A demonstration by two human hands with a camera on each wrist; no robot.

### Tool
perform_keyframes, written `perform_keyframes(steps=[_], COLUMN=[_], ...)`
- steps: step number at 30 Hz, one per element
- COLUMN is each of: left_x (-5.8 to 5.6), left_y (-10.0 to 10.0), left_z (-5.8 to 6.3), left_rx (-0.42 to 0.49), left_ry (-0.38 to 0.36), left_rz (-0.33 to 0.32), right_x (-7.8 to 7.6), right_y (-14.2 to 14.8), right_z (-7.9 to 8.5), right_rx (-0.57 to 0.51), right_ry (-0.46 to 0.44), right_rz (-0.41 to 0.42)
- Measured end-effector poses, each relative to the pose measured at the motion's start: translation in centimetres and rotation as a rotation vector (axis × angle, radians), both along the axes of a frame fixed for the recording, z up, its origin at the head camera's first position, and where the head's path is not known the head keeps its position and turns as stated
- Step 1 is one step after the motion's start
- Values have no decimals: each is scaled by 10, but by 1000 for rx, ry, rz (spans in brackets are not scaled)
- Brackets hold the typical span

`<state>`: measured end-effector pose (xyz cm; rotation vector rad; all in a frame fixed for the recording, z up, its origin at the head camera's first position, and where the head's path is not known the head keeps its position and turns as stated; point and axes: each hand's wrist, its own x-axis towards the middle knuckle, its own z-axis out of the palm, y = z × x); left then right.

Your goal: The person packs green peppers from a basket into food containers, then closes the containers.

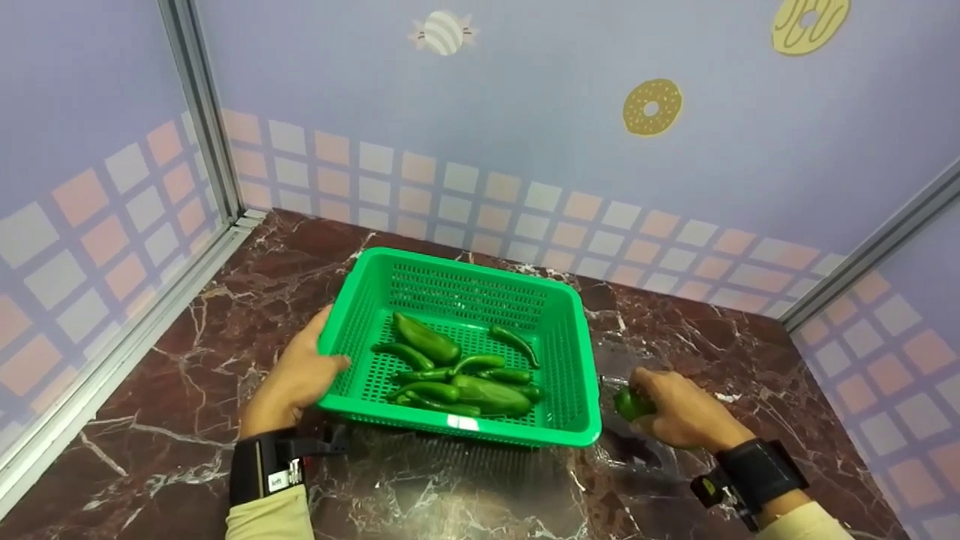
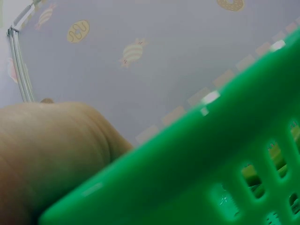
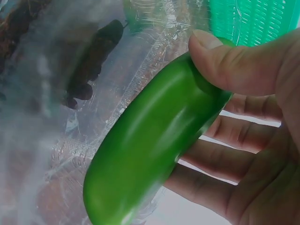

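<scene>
Pinching the pepper (image 3: 136, 140) between thumb (image 3: 229, 68) and fingers (image 3: 218, 159), I hold the right hand (image 1: 686, 409) just right of the basket (image 1: 589, 360), the pepper's long axis slanting across the fingers. That hand reaches from the near right; the left hand (image 1: 300, 375), farther off, grips the basket's left side.

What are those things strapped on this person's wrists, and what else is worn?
The left hand and right hand are bare. Each wrist wears a black strap with a small dark device; the left bears a white label. Pale yellowish sleeves show below.
</scene>
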<state>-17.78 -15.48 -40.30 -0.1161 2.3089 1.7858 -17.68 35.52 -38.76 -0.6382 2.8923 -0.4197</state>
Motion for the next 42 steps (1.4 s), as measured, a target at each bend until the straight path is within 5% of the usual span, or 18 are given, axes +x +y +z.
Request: perform_keyframes(steps=[20, 42], left_x=[7, 2], left_y=[2, -2], left_z=[-2, 1], left_rx=[80, 16], left_ry=[-33, -1], left_rz=[10, -3], right_x=[9, 8], right_y=[0, -10], right_z=[-21, -30], right_rx=[0, 22], right_ry=[77, 77], right_rz=[-6, -101])
